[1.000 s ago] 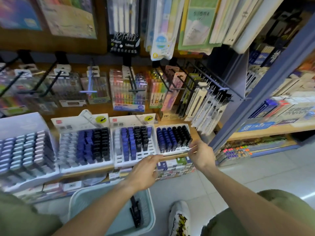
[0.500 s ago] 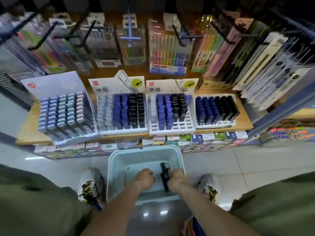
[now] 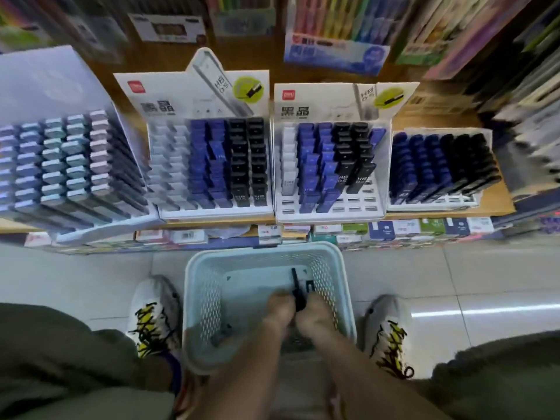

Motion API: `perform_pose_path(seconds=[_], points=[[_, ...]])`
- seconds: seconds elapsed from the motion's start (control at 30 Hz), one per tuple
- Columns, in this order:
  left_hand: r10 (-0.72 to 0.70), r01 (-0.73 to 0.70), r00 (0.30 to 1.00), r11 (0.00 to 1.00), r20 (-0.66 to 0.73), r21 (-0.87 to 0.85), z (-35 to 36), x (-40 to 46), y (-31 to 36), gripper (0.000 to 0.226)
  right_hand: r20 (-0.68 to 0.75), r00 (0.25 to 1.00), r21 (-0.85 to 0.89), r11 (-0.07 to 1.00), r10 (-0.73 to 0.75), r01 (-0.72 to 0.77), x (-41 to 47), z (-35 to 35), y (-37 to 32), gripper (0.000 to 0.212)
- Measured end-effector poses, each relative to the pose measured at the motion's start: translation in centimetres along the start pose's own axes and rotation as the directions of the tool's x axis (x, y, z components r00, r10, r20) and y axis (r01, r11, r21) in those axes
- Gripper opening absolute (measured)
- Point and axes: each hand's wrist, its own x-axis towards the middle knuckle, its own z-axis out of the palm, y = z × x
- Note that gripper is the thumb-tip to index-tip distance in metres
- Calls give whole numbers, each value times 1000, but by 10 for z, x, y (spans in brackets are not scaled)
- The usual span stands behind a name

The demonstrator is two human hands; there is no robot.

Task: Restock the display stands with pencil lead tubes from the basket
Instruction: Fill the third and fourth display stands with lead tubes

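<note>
A pale blue plastic basket (image 3: 197, 298) stands on the floor between my feet. Both my hands are down inside it, close together. A few black pencil lead tubes (image 3: 295, 283) stick up between them. My right hand (image 3: 316, 313) curls round the lower ends of the tubes. My left hand (image 3: 280, 309) is curled against the tubes from the left; blur hides whether it grips them. On the wooden shelf above stand several display stands. The white stand (image 3: 330, 204) has bare slots in its front rows. The right stand (image 3: 439, 168) holds blue and black tubes.
Two more stands sit at the left: one (image 3: 212, 165) with white, blue and black tubes, one (image 3: 69, 165) with pastel tubes. Small boxes (image 3: 378, 230) line the shelf below. Pen packs hang above. My shoes (image 3: 154, 313) flank the basket on grey floor tiles.
A second ago both hands were up at the right stand's front edge. They dropped into the basket, and now they have closed in on the black tubes. My view tilted further down.
</note>
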Motion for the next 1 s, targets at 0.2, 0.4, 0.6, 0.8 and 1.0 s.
perform_pose_path(seconds=[0.2, 0.4, 0.6, 0.8, 1.0], points=[[-41, 36, 994, 998, -105, -48, 1, -5, 3, 21, 88, 995, 78, 996, -46, 40, 11, 1, 3, 23], [-16, 4, 989, 997, -146, -83, 0, 0, -3, 22, 146, 983, 72, 992, -113, 103, 14, 3, 6, 33], [-14, 11, 976, 1000, -216, -13, -13, 3, -3, 10, 107, 991, 186, 981, -76, 55, 13, 2, 8, 36], [-1, 29, 970, 993, -243, 111, -23, 0, -6, 12, -6, 1000, 92, 996, -2, 2, 16, 9, 3, 22], [-29, 55, 974, 992, -223, 114, -26, 9, -13, 20, 63, 997, 127, 991, 33, -41, 28, 17, 4, 11]])
